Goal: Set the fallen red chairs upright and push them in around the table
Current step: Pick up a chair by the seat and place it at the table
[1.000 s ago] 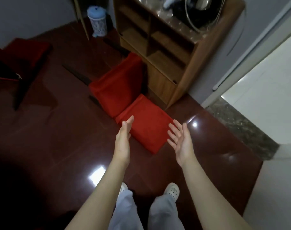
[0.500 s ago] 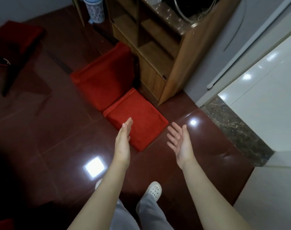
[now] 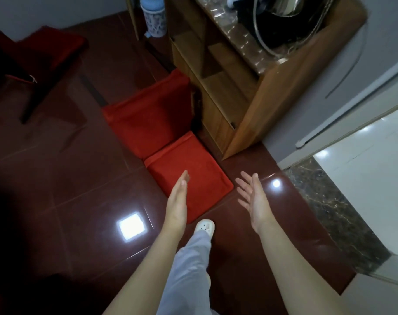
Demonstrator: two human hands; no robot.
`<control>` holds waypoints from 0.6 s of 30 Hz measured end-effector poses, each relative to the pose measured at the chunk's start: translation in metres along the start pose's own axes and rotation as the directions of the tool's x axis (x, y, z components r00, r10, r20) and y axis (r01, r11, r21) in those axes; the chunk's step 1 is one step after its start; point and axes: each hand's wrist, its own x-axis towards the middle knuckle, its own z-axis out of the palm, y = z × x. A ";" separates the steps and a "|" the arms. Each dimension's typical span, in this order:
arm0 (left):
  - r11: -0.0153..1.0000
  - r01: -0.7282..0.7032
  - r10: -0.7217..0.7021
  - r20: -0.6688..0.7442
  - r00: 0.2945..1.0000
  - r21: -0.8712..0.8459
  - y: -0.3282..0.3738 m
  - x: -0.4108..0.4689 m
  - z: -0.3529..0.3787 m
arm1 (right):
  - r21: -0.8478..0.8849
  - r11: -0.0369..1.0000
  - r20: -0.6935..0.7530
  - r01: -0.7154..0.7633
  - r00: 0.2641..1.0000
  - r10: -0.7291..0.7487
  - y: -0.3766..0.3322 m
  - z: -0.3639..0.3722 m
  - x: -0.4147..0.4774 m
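Observation:
A fallen red chair [image 3: 161, 137] lies on its back on the dark red tile floor, its backrest flat on the floor toward me and its seat rising beside the wooden cabinet. My left hand [image 3: 177, 198] hovers open, edge-on, above the backrest's near end. My right hand [image 3: 253, 198] is open with fingers spread, palm turned inward, just right of the backrest's corner. Neither hand touches the chair. A second red chair [image 3: 41, 55] stands at the far left, partly in shadow.
A wooden shelf cabinet [image 3: 245, 92] with a pot on top stands right against the fallen chair. A small white bin [image 3: 153, 17] sits at the back. A doorway with a marble threshold [image 3: 329, 212] and white tiles opens at right. My white shoe [image 3: 204, 227] is near the backrest.
I have stepped closer to the fallen chair, one foot now forward by the backrest. Both open hands have drawn nearer to the backrest's near end.

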 end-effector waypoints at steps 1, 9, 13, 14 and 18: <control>1.000 0.003 -0.003 0.011 1.000 0.011 -0.005 0.007 0.002 | -0.045 0.999 0.023 -0.009 1.000 0.010 -0.002 0.001 0.009; 0.964 0.079 -0.068 -0.053 0.996 0.254 -0.066 0.096 0.023 | -0.385 0.922 0.193 -0.028 0.975 0.110 -0.012 0.014 0.124; 0.891 0.089 -0.072 -0.054 0.996 0.445 -0.109 0.135 0.028 | -0.521 0.853 0.205 -0.038 0.964 0.168 0.012 0.009 0.184; 0.866 0.103 -0.076 -0.074 0.994 0.489 -0.121 0.143 0.027 | -0.554 0.831 0.203 -0.040 0.962 0.182 0.020 0.009 0.198; 0.772 0.203 -0.108 -0.191 0.976 0.602 -0.192 0.183 0.027 | -0.702 0.712 0.202 -0.016 0.954 0.220 0.079 0.007 0.265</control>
